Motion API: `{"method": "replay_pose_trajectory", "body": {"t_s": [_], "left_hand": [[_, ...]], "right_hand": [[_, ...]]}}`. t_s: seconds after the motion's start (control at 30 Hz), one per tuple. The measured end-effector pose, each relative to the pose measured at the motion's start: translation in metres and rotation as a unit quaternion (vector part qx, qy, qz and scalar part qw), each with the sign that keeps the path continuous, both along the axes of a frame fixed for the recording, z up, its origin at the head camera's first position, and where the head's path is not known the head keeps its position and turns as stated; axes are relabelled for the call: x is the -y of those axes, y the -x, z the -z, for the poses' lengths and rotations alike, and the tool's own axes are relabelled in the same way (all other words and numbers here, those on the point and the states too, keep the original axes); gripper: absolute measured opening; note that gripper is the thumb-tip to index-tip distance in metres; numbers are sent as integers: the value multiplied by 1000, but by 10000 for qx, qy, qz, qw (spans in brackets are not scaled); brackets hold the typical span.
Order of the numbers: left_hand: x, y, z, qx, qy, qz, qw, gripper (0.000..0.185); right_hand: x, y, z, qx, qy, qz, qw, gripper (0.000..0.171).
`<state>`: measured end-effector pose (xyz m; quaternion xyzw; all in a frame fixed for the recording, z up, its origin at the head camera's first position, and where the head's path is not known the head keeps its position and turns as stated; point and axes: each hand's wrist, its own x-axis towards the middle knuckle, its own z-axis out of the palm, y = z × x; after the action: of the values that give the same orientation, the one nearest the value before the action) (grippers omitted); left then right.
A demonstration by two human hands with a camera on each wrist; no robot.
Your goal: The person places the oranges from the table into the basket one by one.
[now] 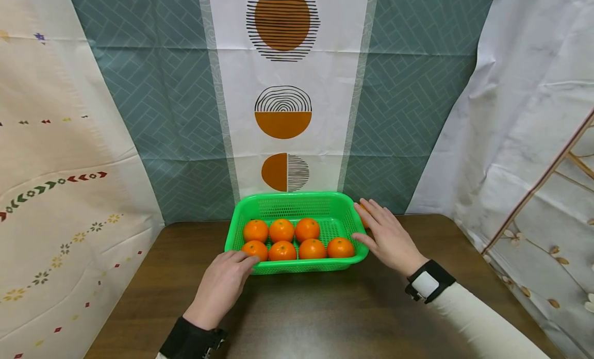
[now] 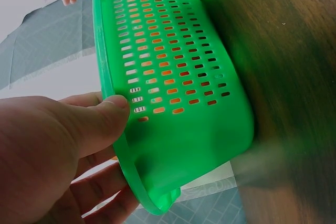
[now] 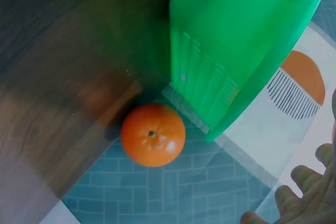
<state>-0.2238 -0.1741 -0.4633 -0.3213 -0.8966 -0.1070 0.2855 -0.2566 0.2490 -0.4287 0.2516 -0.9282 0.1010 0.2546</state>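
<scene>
A green plastic basket [image 1: 297, 268] with perforated walls sits at the back of the table, holding several oranges [image 1: 282, 230] in two rows. My left hand [image 1: 226, 280] grips its front left rim, the thumb [image 2: 113, 114] on the outer side and the other fingers behind the rim. At the basket's right end, my right hand [image 1: 387, 238] is held with fingers extended, overlapping the rim in the head view. One more orange [image 3: 153, 135] lies on the table outside the basket, just past its right end; in the head view the right hand mostly hides it.
The brown wooden table [image 1: 297, 312] runs up to a hanging cloth [image 1: 185, 116] with a patterned panel close behind the basket. Pale printed fabric [image 1: 60, 204] hangs along the left, and a white floral one [image 1: 515, 158] on the right.
</scene>
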Motion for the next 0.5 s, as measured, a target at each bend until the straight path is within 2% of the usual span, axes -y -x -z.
{"method": "replay_pose_trajectory", "body": {"t_s": [0.5], "left_hand": [[0,0,1,25,34,-30,10000,30]], "right_hand": [[-15,20,0,141,90,306,9994,78]]}}
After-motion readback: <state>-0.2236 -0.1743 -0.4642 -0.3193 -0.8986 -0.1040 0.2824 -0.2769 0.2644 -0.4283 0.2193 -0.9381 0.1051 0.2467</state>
